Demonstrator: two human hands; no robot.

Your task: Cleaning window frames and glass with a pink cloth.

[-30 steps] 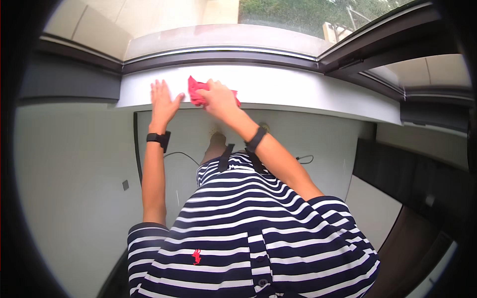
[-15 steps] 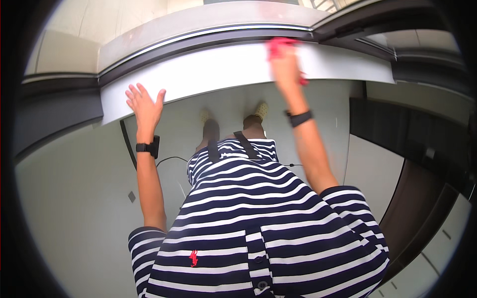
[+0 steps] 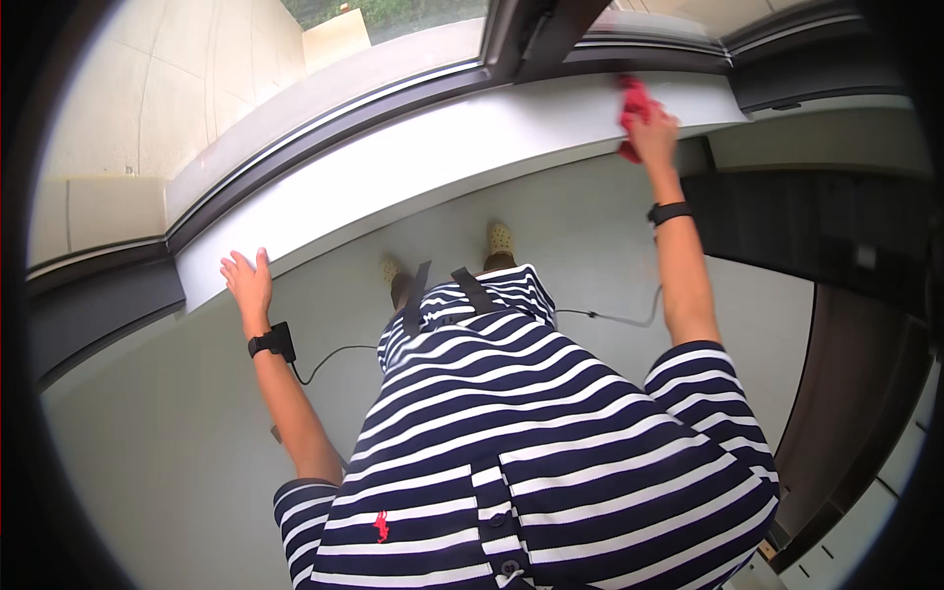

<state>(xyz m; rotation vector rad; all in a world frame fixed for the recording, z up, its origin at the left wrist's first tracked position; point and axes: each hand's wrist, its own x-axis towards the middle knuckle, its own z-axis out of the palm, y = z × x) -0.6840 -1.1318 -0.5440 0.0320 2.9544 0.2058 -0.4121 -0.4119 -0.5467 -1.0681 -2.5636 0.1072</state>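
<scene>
Up close, striped shirt. Left hand, fingers apart, on front edge of white windowsill, left end. Right hand clamped on red cloth over windowsill's right end. Dark window frame runs along the back.

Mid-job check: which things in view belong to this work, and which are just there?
In use:
red cloth, in the right hand
white windowsill, left hand open at its left end

Just there:
pale shoes
dark window frame
thin cable
</scene>
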